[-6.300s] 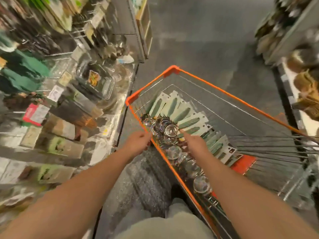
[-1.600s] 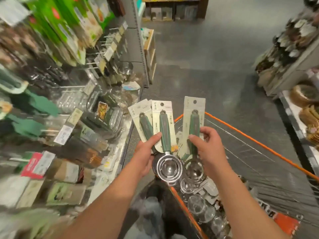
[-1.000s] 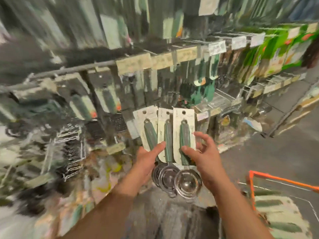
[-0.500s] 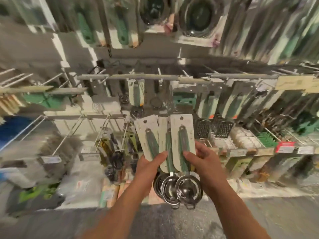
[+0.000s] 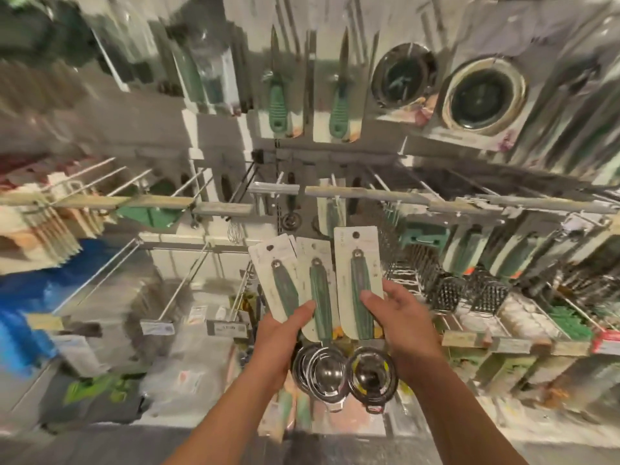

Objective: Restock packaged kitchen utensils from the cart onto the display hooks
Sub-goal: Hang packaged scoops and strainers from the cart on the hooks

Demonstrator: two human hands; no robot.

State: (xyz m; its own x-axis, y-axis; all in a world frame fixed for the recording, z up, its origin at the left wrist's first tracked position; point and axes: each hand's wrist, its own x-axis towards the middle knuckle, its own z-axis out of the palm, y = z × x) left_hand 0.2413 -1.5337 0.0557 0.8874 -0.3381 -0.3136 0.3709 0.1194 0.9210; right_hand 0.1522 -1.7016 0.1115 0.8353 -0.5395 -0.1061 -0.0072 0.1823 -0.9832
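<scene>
left hand (image 5: 280,333) grips two carded strainers (image 5: 303,290); right hand (image 5: 401,320) grips a third (image 5: 359,280). packs fanned upright, touching, held just below the hooks (image 5: 335,189). display blurred.

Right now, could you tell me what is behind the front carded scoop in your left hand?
Behind the front scoop card in the left hand, fanned card edges and stacked steel bowl rims show more scoops. How many cannot be seen; the front card covers them.
</scene>
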